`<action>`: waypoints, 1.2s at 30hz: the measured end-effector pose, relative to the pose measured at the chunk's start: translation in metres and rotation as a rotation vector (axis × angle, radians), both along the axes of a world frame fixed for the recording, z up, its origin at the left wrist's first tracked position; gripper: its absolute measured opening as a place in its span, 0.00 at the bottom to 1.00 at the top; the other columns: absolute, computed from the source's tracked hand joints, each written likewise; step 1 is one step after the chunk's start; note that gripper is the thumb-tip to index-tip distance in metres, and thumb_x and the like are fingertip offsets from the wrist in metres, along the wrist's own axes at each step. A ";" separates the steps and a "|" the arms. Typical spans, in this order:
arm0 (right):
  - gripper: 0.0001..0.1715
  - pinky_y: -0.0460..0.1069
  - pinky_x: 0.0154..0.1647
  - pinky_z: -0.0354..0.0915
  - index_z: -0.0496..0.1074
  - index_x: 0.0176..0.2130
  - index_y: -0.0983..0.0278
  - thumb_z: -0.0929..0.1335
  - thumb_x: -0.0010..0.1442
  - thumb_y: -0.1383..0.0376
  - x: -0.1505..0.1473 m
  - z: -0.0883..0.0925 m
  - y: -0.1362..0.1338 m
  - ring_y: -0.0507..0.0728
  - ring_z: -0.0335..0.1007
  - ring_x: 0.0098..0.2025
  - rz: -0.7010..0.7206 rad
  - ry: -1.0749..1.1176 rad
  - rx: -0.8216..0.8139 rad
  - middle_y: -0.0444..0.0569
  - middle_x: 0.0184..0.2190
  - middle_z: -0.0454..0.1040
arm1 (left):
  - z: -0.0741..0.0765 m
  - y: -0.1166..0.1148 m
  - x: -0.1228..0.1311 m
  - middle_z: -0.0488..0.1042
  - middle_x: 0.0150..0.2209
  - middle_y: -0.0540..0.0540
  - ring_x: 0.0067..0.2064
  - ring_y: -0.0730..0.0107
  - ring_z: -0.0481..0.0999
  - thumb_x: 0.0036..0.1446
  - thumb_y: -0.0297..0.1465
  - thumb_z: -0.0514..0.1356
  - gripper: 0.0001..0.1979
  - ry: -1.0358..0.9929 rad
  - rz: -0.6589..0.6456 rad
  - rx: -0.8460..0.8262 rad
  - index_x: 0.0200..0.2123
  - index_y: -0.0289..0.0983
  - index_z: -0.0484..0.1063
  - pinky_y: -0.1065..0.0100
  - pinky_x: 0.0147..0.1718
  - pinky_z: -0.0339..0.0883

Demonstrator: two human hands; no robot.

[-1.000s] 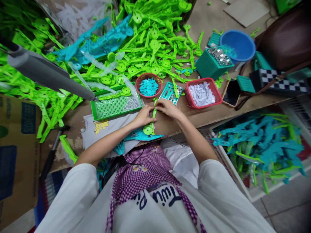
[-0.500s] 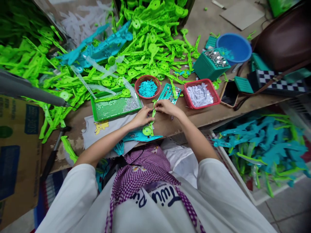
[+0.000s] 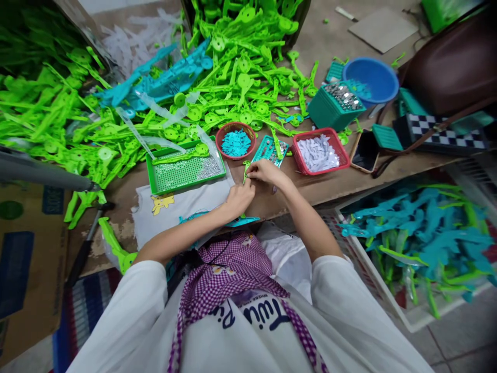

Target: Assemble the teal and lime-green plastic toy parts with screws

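A narrow lime-green plastic part (image 3: 246, 170) lies in front of me at the table edge, its middle hidden by my hands. My left hand (image 3: 240, 200) is closed over its lower stretch, knuckles up. Thumb and fingertips of my right hand (image 3: 264, 172) pinch at its upper stretch; any small piece between them is too small to make out. Beneath my left hand a turquoise plastic piece (image 3: 243, 221) sticks out along the edge. Just beyond my hands are a round red basket (image 3: 235, 156) of small turquoise pieces and a turquoise tray (image 3: 268, 149) with small metal bits.
A green perforated tray (image 3: 174, 173) with tiny metal parts stands on the left, above a grey cloth (image 3: 145, 217). To the right is a red basket (image 3: 298, 153) of white pieces. A heap of green parts (image 3: 240, 77) covers the back; a white crate (image 3: 382, 298) stands right.
My left hand has moved right and closed over the lower part of the green piece, covering its round end. My right hand stays nearly in place, pinching.
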State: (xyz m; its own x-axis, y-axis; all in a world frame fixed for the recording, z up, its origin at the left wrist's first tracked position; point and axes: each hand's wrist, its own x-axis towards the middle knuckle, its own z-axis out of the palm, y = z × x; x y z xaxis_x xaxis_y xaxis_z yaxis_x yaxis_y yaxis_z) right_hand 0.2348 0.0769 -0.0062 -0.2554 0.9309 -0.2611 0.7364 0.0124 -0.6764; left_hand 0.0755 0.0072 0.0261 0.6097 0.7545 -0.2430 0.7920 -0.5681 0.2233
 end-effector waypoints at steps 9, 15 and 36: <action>0.08 0.47 0.33 0.62 0.82 0.36 0.62 0.72 0.55 0.68 -0.001 0.000 -0.004 0.54 0.73 0.31 -0.027 -0.027 0.017 0.46 0.30 0.82 | 0.020 -0.006 -0.030 0.69 0.53 0.32 0.53 0.51 0.74 0.63 0.17 0.47 0.20 -0.026 0.016 -0.127 0.53 0.35 0.70 0.55 0.45 0.73; 0.08 0.47 0.35 0.63 0.82 0.36 0.61 0.71 0.56 0.68 -0.003 0.007 -0.008 0.56 0.76 0.35 -0.020 -0.065 0.025 0.47 0.33 0.82 | 0.017 -0.011 -0.034 0.69 0.53 0.32 0.45 0.56 0.78 0.65 0.18 0.45 0.21 0.035 0.082 -0.079 0.55 0.35 0.69 0.58 0.40 0.73; 0.11 0.47 0.38 0.62 0.80 0.42 0.63 0.69 0.59 0.66 -0.009 0.023 -0.015 0.57 0.77 0.41 -0.020 -0.174 -0.025 0.49 0.40 0.83 | -0.016 0.008 -0.049 0.79 0.33 0.49 0.31 0.73 0.74 0.57 0.25 0.61 0.06 -0.794 0.476 -0.491 0.38 0.35 0.76 0.71 0.35 0.67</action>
